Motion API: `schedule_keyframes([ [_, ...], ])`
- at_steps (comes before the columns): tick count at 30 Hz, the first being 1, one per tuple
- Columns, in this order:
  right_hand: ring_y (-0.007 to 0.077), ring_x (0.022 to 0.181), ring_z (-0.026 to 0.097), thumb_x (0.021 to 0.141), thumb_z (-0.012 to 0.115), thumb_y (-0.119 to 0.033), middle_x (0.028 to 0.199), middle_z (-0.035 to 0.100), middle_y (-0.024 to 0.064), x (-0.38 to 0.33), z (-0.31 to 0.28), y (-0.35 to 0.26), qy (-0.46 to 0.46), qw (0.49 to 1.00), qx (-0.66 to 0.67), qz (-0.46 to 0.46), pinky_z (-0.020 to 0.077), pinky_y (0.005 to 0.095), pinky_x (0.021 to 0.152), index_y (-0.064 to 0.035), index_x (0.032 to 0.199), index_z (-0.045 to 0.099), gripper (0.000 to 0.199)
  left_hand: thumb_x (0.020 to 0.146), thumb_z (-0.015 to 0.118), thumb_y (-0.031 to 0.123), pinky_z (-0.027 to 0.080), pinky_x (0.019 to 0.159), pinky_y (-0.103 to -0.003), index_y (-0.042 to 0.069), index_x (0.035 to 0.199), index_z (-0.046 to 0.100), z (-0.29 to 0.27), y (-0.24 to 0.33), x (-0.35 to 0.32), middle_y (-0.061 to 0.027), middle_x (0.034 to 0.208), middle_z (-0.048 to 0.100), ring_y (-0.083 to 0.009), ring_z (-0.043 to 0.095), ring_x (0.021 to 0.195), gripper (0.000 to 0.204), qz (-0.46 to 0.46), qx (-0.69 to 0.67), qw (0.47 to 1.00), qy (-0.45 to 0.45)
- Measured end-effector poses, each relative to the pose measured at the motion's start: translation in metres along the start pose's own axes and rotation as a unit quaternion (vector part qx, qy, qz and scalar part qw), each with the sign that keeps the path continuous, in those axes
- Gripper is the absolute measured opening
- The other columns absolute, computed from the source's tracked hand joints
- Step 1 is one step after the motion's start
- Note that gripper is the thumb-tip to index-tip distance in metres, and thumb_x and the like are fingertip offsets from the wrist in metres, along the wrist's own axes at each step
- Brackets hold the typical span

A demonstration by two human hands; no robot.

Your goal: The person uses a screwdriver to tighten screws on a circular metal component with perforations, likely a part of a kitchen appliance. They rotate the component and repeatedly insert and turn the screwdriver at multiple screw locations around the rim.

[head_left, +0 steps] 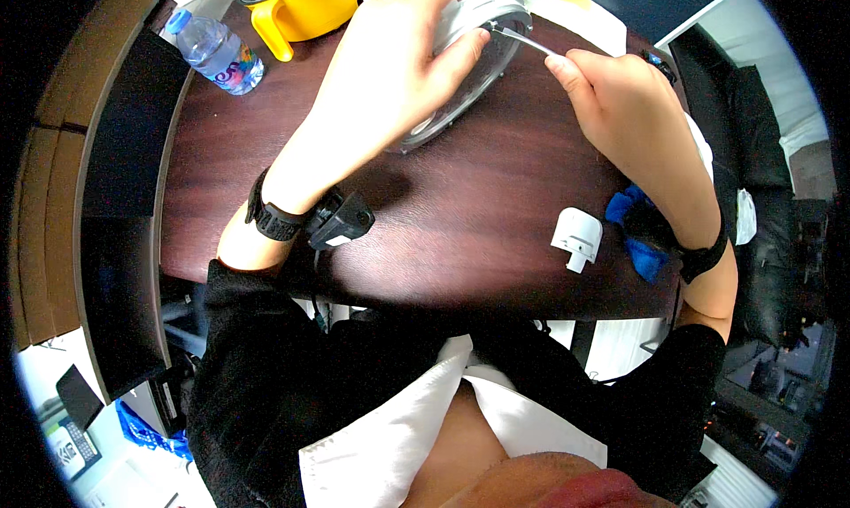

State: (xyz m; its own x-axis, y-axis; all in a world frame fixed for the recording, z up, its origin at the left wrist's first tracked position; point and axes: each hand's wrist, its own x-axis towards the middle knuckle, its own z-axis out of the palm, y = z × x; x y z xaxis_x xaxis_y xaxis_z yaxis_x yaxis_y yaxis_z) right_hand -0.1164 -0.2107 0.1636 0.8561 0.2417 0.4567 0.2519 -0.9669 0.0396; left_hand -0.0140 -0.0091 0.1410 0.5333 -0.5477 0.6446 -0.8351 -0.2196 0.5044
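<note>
My left hand (398, 61) is closed round a clear round lid (469, 96) with a whitish-grey round part (482, 11) on it, held tilted above the far middle of the table. In my right hand (620, 88) is a thin metal rod-like tool (529, 41), its far tip touching or very near the whitish part beside my left thumb. My fingers hide the tool's other end, so its exact kind does not show. A small white plastic piece (578, 234) with a narrow tab lies on the table, nearer to me.
The dark reddish-brown table (443, 234) bears a water bottle (217, 52) with a blue cap and a yellow pot (310, 8) at the far left. A blue and black item (646, 234) lies under my right forearm. A dark screen-like panel (660, 3) stands at the back right.
</note>
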Motion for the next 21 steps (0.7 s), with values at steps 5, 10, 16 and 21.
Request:
schedule_keyframes([
  [5,0.0249,0.040,0.049,0.096,0.050,-0.037,0.048,0.049,0.0103,0.007,0.020,0.014,-0.062,0.950,0.303,0.048,0.0411,0.0363,0.040,-0.0075,0.061,0.050,0.046,0.086,0.060,0.008,0.049,0.055,-0.036,-0.006,0.105,0.054,-0.002,0.004,0.002,-0.0201,0.070,0.063,-0.0310,0.065,0.061,0.024,0.026,-0.040,0.999,0.008],
  [10,0.0077,0.035,0.033,0.100,0.041,-0.044,0.047,0.030,-0.0047,0.000,0.014,0.001,-0.335,0.515,0.729,0.303,0.0287,0.0244,0.033,-0.0128,0.064,0.042,0.048,0.085,0.061,0.008,0.047,0.053,-0.036,-0.005,0.103,0.053,-0.010,0.013,0.001,-0.0197,0.066,0.061,-0.0318,0.063,0.059,0.023,0.005,0.002,1.000,-0.017],
  [16,0.0064,0.036,0.035,0.100,0.040,-0.045,0.047,0.032,-0.0058,-0.004,0.017,0.000,-0.296,0.646,0.638,0.295,0.0301,0.0238,0.034,-0.0122,0.065,0.043,0.049,0.086,0.061,0.008,0.047,0.053,-0.036,-0.004,0.104,0.053,-0.009,0.005,0.001,-0.0192,0.067,0.061,-0.0314,0.063,0.058,0.024,0.033,-0.034,0.999,-0.022],
  [21,0.0384,0.050,0.054,0.092,0.059,-0.027,0.053,0.050,0.0179,-0.005,0.012,0.013,0.011,0.998,0.053,-0.022,0.0429,0.0441,0.045,-0.0040,0.068,0.053,0.033,0.086,0.061,0.009,0.047,0.054,-0.036,-0.005,0.105,0.053,-0.010,0.008,0.001,-0.0192,0.068,0.062,-0.0313,0.063,0.059,0.025,0.025,-0.042,0.998,-0.043],
])
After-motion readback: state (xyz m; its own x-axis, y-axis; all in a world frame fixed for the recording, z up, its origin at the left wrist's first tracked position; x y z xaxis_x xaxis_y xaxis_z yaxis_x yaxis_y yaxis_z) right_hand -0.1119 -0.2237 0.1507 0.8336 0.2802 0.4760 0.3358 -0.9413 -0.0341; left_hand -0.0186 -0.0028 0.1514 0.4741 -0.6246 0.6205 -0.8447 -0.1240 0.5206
